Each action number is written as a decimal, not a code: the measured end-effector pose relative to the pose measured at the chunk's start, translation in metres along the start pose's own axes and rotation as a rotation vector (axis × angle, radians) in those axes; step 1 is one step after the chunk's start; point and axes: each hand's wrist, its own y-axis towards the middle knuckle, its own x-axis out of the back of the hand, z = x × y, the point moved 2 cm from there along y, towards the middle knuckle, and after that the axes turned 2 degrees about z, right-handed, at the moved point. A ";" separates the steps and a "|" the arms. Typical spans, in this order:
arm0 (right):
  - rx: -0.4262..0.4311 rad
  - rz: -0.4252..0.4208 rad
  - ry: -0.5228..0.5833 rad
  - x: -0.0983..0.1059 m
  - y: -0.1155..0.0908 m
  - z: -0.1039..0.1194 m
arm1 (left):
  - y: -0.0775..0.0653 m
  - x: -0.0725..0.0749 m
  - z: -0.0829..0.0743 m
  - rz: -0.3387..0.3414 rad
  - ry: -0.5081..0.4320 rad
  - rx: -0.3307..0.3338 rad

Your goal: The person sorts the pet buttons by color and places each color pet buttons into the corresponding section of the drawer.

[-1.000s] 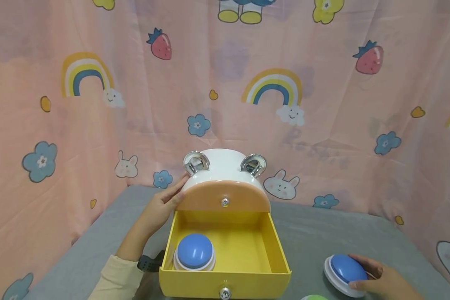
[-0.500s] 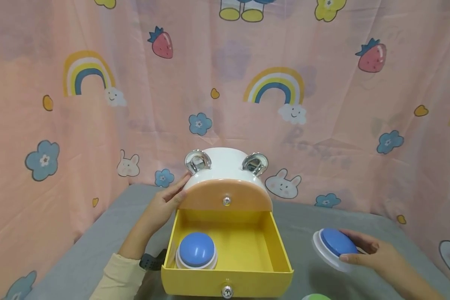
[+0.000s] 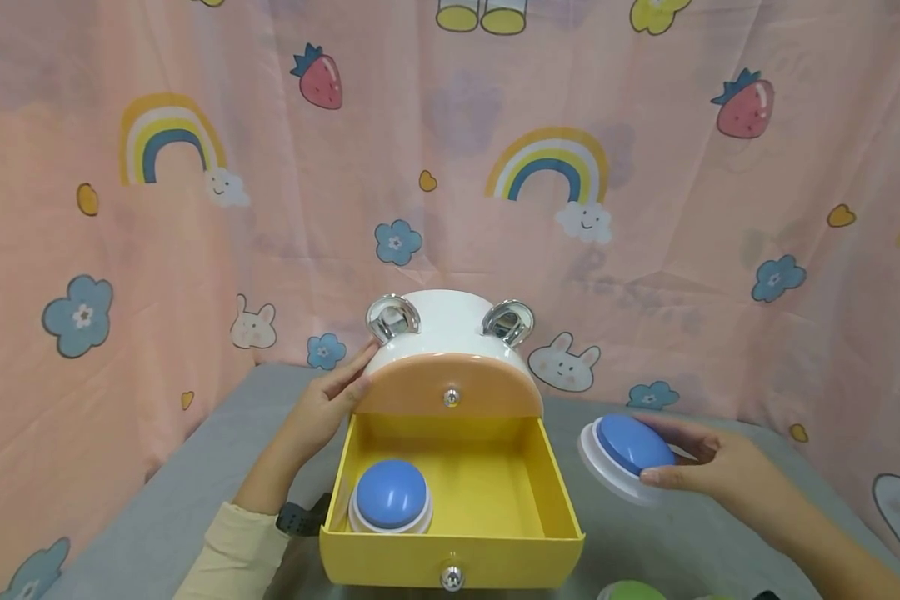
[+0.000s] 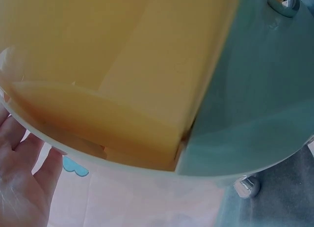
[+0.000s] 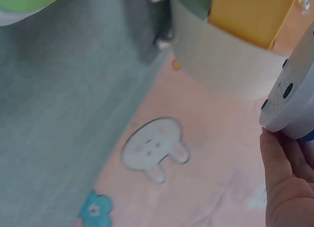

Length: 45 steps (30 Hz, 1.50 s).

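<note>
My right hand (image 3: 727, 467) holds a blue push button (image 3: 633, 442) above the grey surface, thumb on its near side and fingers behind. The button has a domed top on a round white base and is tilted. Its white underside (image 5: 289, 89) with dark spots shows in the right wrist view. My left hand (image 3: 318, 412) rests against the left side of a white drawer box (image 3: 450, 312) with silver ears. The box's yellow drawer (image 3: 525, 558) is pulled out. A second blue push button (image 3: 392, 493) sits inside at its front left.
Above the yellow drawer is a closed orange drawer (image 3: 412, 387) with a silver knob. A green domed thing (image 3: 632, 592) with a white rim is partly cut off at the bottom edge. A pink patterned curtain (image 3: 450, 108) hangs behind the grey surface (image 3: 720, 550).
My right hand has lifted the blue push button off the grey surface and carried it up and left toward the yellow drawer. My left hand has stayed on the box.
</note>
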 end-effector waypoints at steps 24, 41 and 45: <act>0.218 0.204 0.282 -0.057 0.015 0.079 | -0.001 0.002 0.000 0.003 0.010 0.022; 0.260 0.204 0.094 -0.089 0.029 0.099 | 0.000 0.001 -0.002 0.008 -0.002 0.013; 0.295 0.202 0.015 -0.095 0.030 0.103 | -0.001 0.001 -0.003 0.010 -0.010 0.011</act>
